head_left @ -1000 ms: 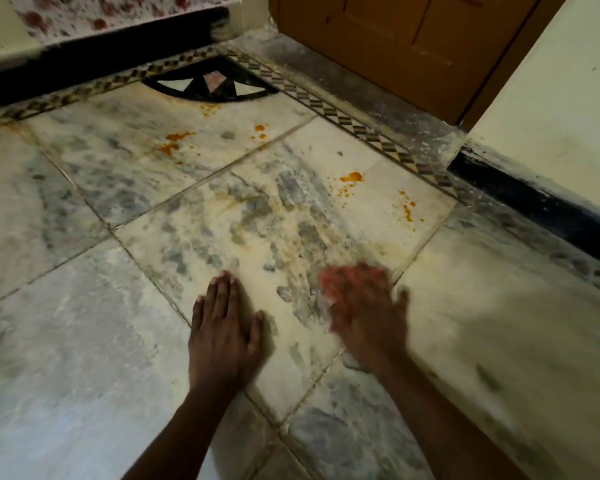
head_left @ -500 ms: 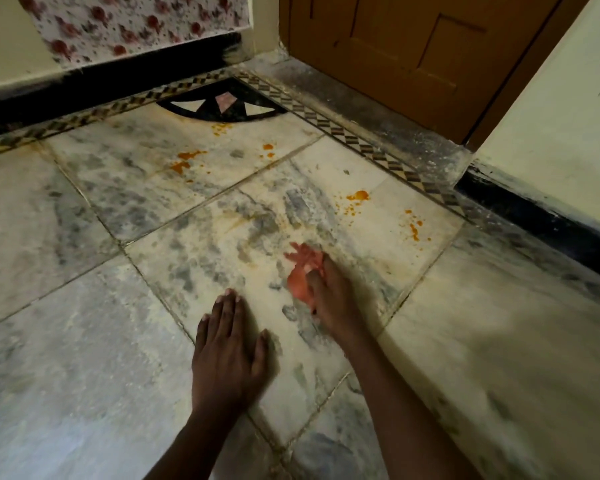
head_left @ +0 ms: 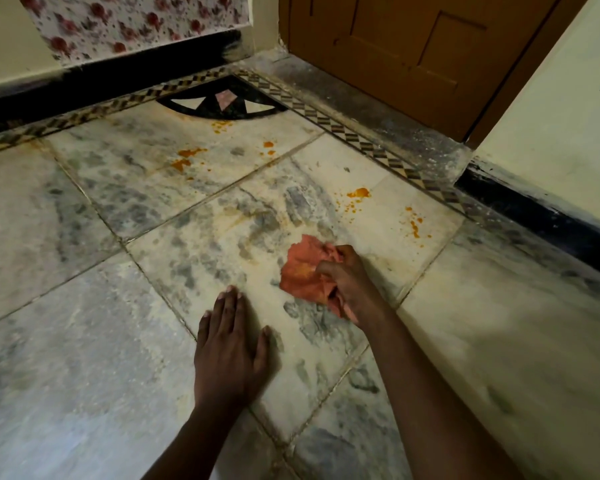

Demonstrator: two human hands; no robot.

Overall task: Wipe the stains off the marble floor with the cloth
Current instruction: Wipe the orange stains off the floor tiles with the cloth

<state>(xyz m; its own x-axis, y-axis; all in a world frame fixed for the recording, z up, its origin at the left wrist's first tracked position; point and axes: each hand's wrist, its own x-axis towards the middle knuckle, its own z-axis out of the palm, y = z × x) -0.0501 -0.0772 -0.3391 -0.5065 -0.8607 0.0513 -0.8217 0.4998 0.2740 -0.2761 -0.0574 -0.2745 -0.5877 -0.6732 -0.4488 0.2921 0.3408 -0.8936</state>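
- Several orange stains [head_left: 358,193] lay on the marble floor [head_left: 84,209]: one cluster near the patterned border [head_left: 378,150], another [head_left: 414,226] further right, more [head_left: 187,157] by the black corner inlay [head_left: 222,103].
- The right hand [head_left: 352,282] was closed around a bunched orange-pink cloth [head_left: 303,268], fingers curled into its folds, the cloth pressed to the tile just short of the nearest spots.
- The left hand [head_left: 231,344] lay flat on the floor, fingers together and straight, holding nothing, apparently propping the person's weight.
- Risk, as I judged it: the cloth already looked orange in patches, so dragging it on could smear colour across clean marble rather than lift it.
- A faint yellowish haze around the cloth suggested smearing of that sort, though it might only have been the marble's own veining.
- The stains by the inlay sat well away from the cloth; a long reach off one braced palm could let that hand slip on a damp tile.
- Colour pushed into the joints [head_left: 222,188] between tiles would be harder to get out.
- Hard to tell: whether the cloth was wet, and how much of it was tucked under the palm.
- Grey mottling made small stains difficult to pick out.
- The door [head_left: 413,46] and wall were cut off at the top, and both arms ran out of view at the bottom edge.
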